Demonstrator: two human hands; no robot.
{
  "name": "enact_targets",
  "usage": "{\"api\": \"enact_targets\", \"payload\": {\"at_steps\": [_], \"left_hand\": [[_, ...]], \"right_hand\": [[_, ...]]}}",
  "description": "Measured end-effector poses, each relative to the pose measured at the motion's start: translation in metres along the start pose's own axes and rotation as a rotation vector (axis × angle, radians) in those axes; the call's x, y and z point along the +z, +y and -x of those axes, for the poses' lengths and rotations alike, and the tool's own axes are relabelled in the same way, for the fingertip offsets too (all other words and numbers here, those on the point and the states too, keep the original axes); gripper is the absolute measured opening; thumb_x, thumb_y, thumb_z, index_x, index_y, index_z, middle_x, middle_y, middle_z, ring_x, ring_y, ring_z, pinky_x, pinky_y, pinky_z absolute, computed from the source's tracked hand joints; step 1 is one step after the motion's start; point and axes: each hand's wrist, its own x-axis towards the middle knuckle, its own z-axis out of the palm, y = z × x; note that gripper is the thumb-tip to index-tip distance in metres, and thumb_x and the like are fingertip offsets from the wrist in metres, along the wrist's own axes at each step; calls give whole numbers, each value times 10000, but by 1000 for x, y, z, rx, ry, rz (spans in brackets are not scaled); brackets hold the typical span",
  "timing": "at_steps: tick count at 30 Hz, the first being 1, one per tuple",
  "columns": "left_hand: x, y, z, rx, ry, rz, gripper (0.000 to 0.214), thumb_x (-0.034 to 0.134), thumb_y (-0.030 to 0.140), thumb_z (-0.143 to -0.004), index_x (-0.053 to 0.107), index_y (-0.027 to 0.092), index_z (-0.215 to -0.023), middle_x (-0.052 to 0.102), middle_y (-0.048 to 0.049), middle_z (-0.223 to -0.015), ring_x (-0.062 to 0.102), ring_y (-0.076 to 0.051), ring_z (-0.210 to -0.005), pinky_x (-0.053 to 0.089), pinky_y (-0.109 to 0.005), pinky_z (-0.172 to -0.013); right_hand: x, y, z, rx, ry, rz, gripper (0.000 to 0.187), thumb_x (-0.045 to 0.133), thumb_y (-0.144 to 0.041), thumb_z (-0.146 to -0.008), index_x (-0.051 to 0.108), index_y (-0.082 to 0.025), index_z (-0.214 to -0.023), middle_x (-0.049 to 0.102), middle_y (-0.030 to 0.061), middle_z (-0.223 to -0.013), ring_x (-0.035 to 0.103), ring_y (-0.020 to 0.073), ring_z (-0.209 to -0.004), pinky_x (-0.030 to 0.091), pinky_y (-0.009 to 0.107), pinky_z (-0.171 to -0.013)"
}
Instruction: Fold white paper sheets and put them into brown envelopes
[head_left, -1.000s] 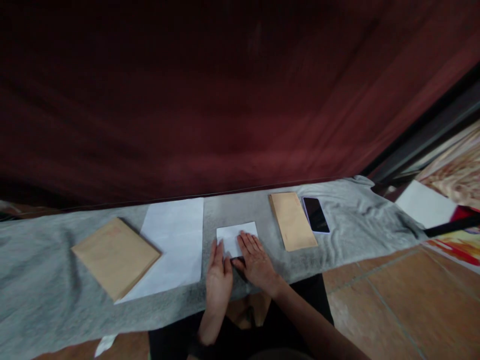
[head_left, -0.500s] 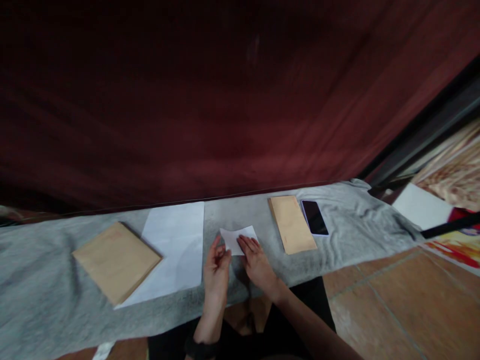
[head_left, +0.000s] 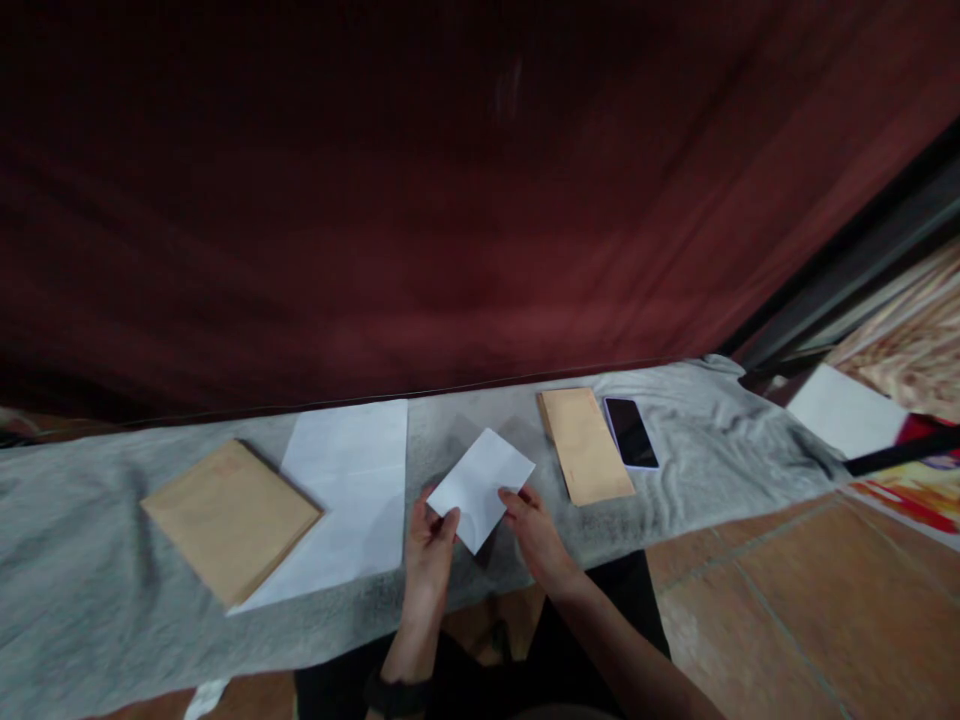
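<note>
A small folded sheet of white paper point(head_left: 482, 485) is held between my two hands, tilted at an angle above the grey cloth. My left hand point(head_left: 431, 535) pinches its lower left edge, with the thumb on top. At the paper's right edge my right hand point(head_left: 532, 525) grips it between thumb and fingers. To the left lie larger white sheets point(head_left: 360, 490), partly under a stack of brown envelopes point(head_left: 236, 520). On the right is another stack of brown envelopes point(head_left: 585, 445), narrower, beside a phone point(head_left: 631, 433) with a dark screen.
A grey cloth point(head_left: 705, 450) covers the long narrow surface. Behind it hangs a dark red curtain point(head_left: 480, 250). A white board-like item point(head_left: 847, 412) and a colourful printed sheet point(head_left: 919, 500) are at the far right, above the tiled floor point(head_left: 795, 600).
The folded paper has been lifted off the cloth and turned, showing more of its face. My right hand went from lying flat on it to gripping its edge; my left hand now pinches it.
</note>
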Motion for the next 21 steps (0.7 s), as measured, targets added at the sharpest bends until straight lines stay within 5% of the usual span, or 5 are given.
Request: {"api": "enact_targets", "payload": {"at_steps": [4,9,15,21], "left_hand": [[-19,3,-13,198,-24,-441,519,605,282,-810,555,190,-1318,741,-89,-1080,711,-238,-932,563,-373,-815],[-18,6,-17,270,-28,-917,563,462,213,-911,441,172,-1473,738,-140,-1130,730,-285,-927,565,-440,-852],[-7,4,-12,384,-73,-1038,618,403,162,-929,334,161,-1544,639,-168,-1363,688,-291,-1127,556,-448,-958],[-9,2,-9,456,-69,-1136,605,379,164,-938,351,186,-1542,618,-157,-1338,693,-279,-1070,579,-426,-907]], "right_hand": [[-26,0,-10,-95,129,213,413,745,-401,-718,677,-212,-1079,730,37,-936,674,222,-812,556,313,-647],[-50,5,-10,-316,65,744,386,549,-307,-891,623,-210,-1258,681,14,-816,641,193,-689,532,307,-626],[-55,5,-2,-641,27,1323,475,461,-165,-942,545,-199,-1408,652,136,-1260,636,268,-1140,533,445,-985],[-40,8,-4,-758,-292,1514,474,410,-128,-990,536,-179,-1444,523,107,-1509,487,223,-1387,420,436,-1161]]}}
